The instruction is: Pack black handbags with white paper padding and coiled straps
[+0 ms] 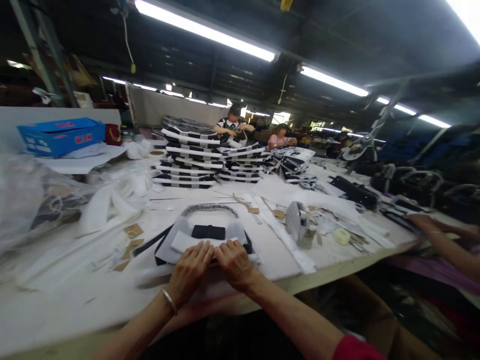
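Note:
A dark handbag lies on the table in front of me, its arched handle wrapped in thin covering. White padding covers much of the bag, and a black flap or strap piece shows in the middle. Across the near side lies a white sheet, soft like foam or paper. My left hand and my right hand meet side by side at its near edge. Fingers of both are bent and pressed together on the sheet; the thumbs are mostly hidden. A bracelet circles my left wrist.
Stacks of black-and-white striped pieces stand beyond the bag. A tape dispenser is to the right, brown tags and white wrapping to the left. A blue box sits far left. A co-worker's arm reaches in at right.

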Motion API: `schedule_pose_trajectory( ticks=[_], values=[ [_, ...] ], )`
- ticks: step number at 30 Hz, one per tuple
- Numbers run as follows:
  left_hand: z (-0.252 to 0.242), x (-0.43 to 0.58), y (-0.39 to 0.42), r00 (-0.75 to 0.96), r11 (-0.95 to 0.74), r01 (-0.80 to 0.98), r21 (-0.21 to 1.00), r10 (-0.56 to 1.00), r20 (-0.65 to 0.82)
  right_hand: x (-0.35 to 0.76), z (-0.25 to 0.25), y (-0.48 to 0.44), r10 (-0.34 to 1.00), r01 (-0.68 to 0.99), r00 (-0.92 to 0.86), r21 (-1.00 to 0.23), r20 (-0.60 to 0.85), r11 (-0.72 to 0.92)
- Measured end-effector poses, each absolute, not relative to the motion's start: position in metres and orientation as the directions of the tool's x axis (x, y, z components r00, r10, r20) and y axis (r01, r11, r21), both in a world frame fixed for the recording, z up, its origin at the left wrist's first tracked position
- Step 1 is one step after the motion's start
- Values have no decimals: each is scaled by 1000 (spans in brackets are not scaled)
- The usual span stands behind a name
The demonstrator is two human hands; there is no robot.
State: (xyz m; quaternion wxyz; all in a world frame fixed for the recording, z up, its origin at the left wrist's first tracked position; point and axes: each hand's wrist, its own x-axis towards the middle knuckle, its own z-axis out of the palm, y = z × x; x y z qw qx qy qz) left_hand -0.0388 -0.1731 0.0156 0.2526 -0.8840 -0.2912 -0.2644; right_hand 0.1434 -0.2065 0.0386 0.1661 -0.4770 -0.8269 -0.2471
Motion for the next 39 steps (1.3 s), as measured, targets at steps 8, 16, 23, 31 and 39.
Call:
schedule_pose_trajectory(
  ticks=[8,16,23,31,39],
  values=[
    [20,-42,-168,676,-742,620,-254,341,653,194,72,-238,628,869,-347,-14,697,495],
    [20,-40,-170,627,-756,619,-212,314,713,378,9,-274,765,923,369,-302,527,-238],
    [21,-38,-171,631,-745,622,-241,295,718,394,25,-270,885,879,464,-147,39,-454],
    [23,-38,-172,639,-743,624,-242,307,705,379,35,-249,898,898,439,35,-19,-438],
    [20,-39,-169,614,-760,622,-190,323,720,386,67,-259,882,884,468,-35,50,-467]
  ],
)
